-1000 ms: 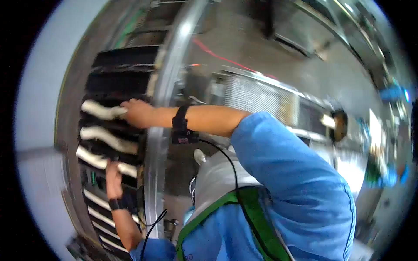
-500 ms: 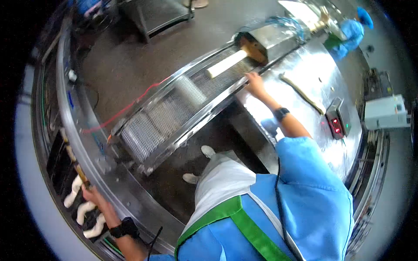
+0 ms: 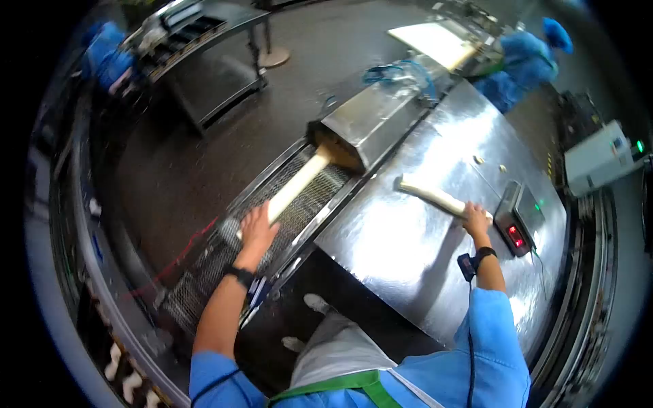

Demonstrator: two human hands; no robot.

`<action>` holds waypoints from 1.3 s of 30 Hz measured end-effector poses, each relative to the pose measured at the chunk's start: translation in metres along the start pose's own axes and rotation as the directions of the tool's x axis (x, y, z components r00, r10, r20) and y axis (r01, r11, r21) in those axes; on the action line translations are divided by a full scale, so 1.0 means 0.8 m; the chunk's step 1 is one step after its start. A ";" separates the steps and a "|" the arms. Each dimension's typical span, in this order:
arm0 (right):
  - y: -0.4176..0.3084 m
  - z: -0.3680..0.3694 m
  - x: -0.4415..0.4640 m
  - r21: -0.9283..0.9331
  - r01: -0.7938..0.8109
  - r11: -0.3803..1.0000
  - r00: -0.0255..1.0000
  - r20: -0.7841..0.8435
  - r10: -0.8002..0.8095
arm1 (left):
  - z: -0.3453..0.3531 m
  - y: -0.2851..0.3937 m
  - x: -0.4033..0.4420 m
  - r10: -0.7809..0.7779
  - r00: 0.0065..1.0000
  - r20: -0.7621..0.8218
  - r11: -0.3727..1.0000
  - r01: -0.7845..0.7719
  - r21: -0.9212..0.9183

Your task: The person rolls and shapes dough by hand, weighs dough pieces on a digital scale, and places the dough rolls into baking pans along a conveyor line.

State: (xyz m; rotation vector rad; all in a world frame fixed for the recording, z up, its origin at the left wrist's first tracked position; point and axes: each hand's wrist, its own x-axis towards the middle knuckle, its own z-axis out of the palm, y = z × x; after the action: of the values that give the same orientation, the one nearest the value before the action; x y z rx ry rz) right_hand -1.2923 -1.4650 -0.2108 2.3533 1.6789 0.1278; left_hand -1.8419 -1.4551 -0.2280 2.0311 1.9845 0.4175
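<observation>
Grip: your right hand (image 3: 476,219) is closed over the right end of the table strip (image 3: 432,194). Your left hand (image 3: 258,231) is on the near end of the belt strip (image 3: 296,187), fingers touching; can't tell if they close under it.

Table strip lies on the steel table (image 3: 371,234), near the scale (image 3: 513,217). Belt strip runs along the mesh belt (image 3: 194,299), far end at the mouth of the hood (image 3: 381,122).

Step in hand reads as handling 2 strips at once, 1 per hand. Next move, my call: any lift wants a surer left hold and support along the length; both look soft enough to sag.

Containers: dark rack (image 3: 124,373), lower left, has at least 2 pale pieces (image 3: 132,387). Far tray (image 3: 183,41), dark slots, contents unclear.
</observation>
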 end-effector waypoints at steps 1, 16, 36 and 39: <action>0.012 0.016 0.014 -0.051 0.118 0.992 0.993 0.026 -0.116 | 0.005 0.000 0.006 -0.017 1.000 -0.022 0.998 0.018 0.056; -0.150 -0.116 -0.060 0.958 0.027 0.287 0.810 0.147 -0.568 | -0.220 -0.035 -0.109 -0.214 0.900 0.379 -0.279 0.315 -0.907; -0.836 -0.479 -0.409 0.964 0.029 -0.265 -0.073 -0.262 -0.962 | -0.348 -0.462 -0.485 -0.706 0.383 -0.595 0.679 0.128 -0.723; -0.919 -0.509 -0.494 0.972 -0.033 -0.234 -0.370 -0.230 -0.900 | -0.341 -0.471 -0.554 -0.574 0.435 -0.694 0.819 0.272 -0.506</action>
State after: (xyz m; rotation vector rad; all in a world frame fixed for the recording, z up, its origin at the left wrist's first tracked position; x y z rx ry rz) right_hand -2.1861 -1.5506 0.0266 -0.0659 2.0941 -2.3244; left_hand -2.3037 -1.8912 -0.1296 1.0429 2.5697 1.7070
